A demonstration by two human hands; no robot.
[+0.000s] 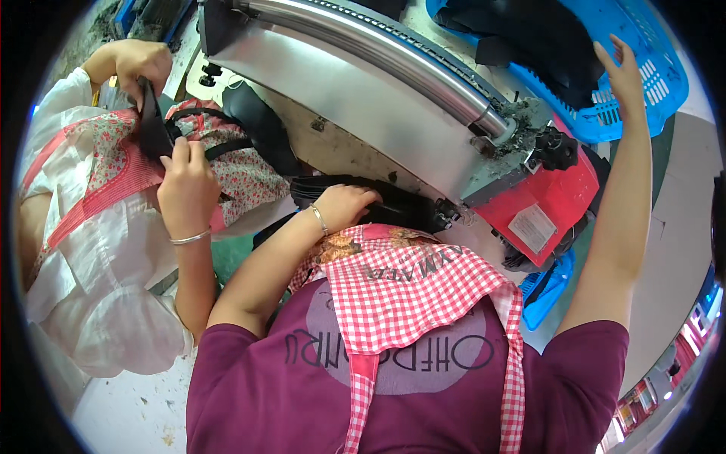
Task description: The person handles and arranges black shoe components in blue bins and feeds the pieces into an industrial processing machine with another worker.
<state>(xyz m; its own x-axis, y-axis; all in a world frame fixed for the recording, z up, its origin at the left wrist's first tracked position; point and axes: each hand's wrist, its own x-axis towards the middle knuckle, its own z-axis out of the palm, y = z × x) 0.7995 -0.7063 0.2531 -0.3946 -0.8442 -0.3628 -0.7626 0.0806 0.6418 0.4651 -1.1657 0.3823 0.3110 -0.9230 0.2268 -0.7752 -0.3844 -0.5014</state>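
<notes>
Stacked, glossy black sheets [408,206]

1 downward head-worn fisheye view

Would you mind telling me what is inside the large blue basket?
Black pieces lie in the large blue basket; whatever is beneath them is covered.

A red-and-white gingham apron [416,303] tops a short-sleeved maroon T-shirt [265,401] with a lettered gray circle [423,378], paired with a silver bangle [321,220].
</notes>
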